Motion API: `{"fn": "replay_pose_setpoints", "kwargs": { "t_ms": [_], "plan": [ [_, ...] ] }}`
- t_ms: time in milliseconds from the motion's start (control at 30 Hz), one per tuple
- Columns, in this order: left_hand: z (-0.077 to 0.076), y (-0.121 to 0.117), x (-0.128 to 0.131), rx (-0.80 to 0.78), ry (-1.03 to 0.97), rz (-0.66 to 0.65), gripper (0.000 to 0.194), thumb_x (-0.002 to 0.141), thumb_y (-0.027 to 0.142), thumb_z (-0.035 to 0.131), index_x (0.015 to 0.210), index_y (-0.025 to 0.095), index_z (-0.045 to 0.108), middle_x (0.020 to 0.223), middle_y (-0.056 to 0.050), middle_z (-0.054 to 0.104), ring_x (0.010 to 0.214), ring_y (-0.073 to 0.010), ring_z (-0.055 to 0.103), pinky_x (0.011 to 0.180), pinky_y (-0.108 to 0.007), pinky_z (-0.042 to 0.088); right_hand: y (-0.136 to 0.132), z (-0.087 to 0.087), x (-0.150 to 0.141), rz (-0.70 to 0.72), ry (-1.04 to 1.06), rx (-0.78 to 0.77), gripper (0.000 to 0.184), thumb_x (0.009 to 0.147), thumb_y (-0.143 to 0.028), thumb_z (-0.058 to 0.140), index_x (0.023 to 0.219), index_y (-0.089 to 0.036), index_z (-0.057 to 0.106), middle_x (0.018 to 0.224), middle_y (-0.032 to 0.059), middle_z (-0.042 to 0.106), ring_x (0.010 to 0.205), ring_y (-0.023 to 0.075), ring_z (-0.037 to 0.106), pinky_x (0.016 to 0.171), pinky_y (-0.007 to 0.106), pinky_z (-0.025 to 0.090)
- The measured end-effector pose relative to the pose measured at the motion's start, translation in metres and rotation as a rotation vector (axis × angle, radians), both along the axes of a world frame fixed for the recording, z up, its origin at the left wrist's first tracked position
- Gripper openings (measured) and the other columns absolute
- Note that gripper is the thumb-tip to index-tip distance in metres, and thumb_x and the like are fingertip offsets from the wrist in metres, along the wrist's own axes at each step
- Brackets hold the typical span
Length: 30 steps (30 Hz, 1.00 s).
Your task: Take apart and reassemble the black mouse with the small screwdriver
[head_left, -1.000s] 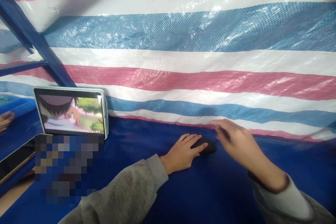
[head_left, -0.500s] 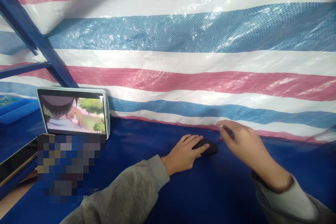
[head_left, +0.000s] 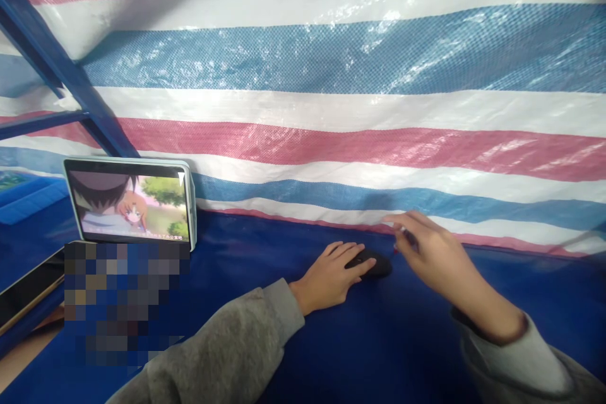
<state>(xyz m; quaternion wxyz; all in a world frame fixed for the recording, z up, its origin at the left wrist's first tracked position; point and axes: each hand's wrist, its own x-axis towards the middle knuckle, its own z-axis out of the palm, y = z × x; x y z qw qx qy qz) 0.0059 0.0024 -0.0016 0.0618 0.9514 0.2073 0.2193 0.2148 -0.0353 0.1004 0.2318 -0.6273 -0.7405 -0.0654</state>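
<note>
A black computer mouse (head_left: 379, 266) lies on the blue table surface. My left hand (head_left: 334, 274) is over its left end, thumb along the near side and fingers across the top, holding it against the table. Just right of the mouse, my right hand (head_left: 428, 243) hovers with thumb and index finger closed in a pinch. A slim, partly dark object (head_left: 409, 235) shows between those fingers, and a small red bit (head_left: 396, 250) is visible below them. Most of this object is hidden, so its kind cannot be made out.
A tablet (head_left: 130, 202) playing a cartoon stands at the left. Beside it are a phone (head_left: 33, 284) and a pixelated patch (head_left: 118, 297). A blue tray (head_left: 35, 199) sits far left, below a blue frame (head_left: 71, 69). Striped plastic sheeting (head_left: 331, 107) hangs behind the table.
My right hand has shifted slightly left and up, still pinched. My left hand stays on the mouse. The picture on the tablet has changed a little.
</note>
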Motion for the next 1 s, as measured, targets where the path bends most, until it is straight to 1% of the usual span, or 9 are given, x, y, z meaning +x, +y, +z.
{"fn": "replay_pose_setpoints", "kwargs": {
  "t_ms": [67, 200, 333, 500, 633, 733, 867, 1000],
  "plan": [
    [0.0002, 0.0002, 0.0001, 0.004, 0.002, -0.002, 0.045, 0.099, 0.023, 0.048, 0.144, 0.025, 0.042, 0.150, -0.012, 0.042, 0.140, -0.0251, 0.038, 0.115, -0.047, 0.031, -0.0008, 0.0001, -0.0009, 0.020, -0.041, -0.010, 0.031, 0.086, -0.019, 0.045, 0.107, -0.023, 0.066, 0.099, 0.0042, 0.070, 0.069, 0.0184, 0.066, 0.064, 0.031, 0.047],
    [-0.0002, 0.0008, 0.0001, 0.006, 0.003, -0.002, 0.045, 0.099, 0.022, 0.048, 0.144, 0.024, 0.041, 0.150, -0.013, 0.042, 0.141, -0.0253, 0.037, 0.115, -0.047, 0.031, -0.0004, -0.0004, 0.0006, -0.061, -0.013, 0.006, 0.028, 0.091, -0.025, 0.042, 0.104, -0.021, 0.067, 0.088, 0.0043, 0.070, 0.066, 0.0194, 0.065, 0.063, 0.032, 0.047],
    [0.0001, 0.0005, 0.0000, 0.003, 0.004, -0.001, 0.044, 0.099, 0.023, 0.048, 0.143, 0.024, 0.042, 0.150, -0.013, 0.041, 0.140, -0.0258, 0.038, 0.114, -0.047, 0.031, 0.0000, 0.0004, 0.0023, -0.032, 0.005, -0.009, 0.029, 0.088, -0.022, 0.043, 0.109, -0.022, 0.065, 0.096, 0.0045, 0.069, 0.067, 0.0184, 0.064, 0.064, 0.032, 0.047],
    [0.0000, 0.0002, 0.0002, -0.001, 0.010, 0.004, 0.045, 0.099, 0.023, 0.048, 0.144, 0.024, 0.042, 0.151, -0.012, 0.041, 0.141, -0.0252, 0.037, 0.116, -0.046, 0.030, 0.0000, 0.0005, 0.0018, -0.049, 0.051, -0.004, 0.028, 0.095, -0.032, 0.040, 0.105, -0.022, 0.064, 0.093, 0.0047, 0.070, 0.073, 0.0206, 0.066, 0.068, 0.033, 0.047],
    [-0.0008, 0.0005, 0.0002, -0.006, 0.008, 0.004, 0.045, 0.099, 0.023, 0.048, 0.144, 0.024, 0.042, 0.151, -0.012, 0.040, 0.141, -0.0250, 0.037, 0.116, -0.046, 0.029, 0.0004, -0.0009, 0.0012, -0.049, 0.036, -0.007, 0.029, 0.094, -0.030, 0.040, 0.110, -0.022, 0.063, 0.097, 0.0055, 0.069, 0.069, 0.0198, 0.065, 0.068, 0.034, 0.047],
    [-0.0008, 0.0004, -0.0001, -0.011, -0.001, 0.001, 0.045, 0.099, 0.022, 0.048, 0.143, 0.024, 0.043, 0.151, -0.013, 0.041, 0.141, -0.0250, 0.037, 0.115, -0.046, 0.030, 0.0013, -0.0026, 0.0008, -0.049, 0.057, -0.016, 0.031, 0.095, -0.033, 0.041, 0.113, -0.021, 0.062, 0.098, 0.0069, 0.069, 0.072, 0.0207, 0.065, 0.069, 0.035, 0.048],
    [-0.0005, 0.0004, -0.0001, -0.013, -0.003, -0.002, 0.044, 0.099, 0.022, 0.048, 0.143, 0.024, 0.043, 0.150, -0.013, 0.042, 0.140, -0.0254, 0.038, 0.115, -0.046, 0.030, 0.0028, -0.0032, 0.0018, -0.026, 0.105, -0.011, 0.032, 0.093, -0.031, 0.044, 0.117, -0.020, 0.061, 0.092, 0.0064, 0.069, 0.075, 0.0217, 0.067, 0.070, 0.034, 0.049],
    [-0.0011, 0.0008, 0.0004, -0.025, -0.006, 0.000, 0.046, 0.099, 0.022, 0.049, 0.144, 0.024, 0.042, 0.151, -0.013, 0.041, 0.141, -0.0249, 0.038, 0.116, -0.046, 0.029, 0.0020, 0.0009, 0.0042, -0.016, 0.122, -0.005, 0.033, 0.093, -0.030, 0.043, 0.118, -0.020, 0.060, 0.088, 0.0057, 0.069, 0.073, 0.0209, 0.067, 0.072, 0.035, 0.050]
  ]
}}
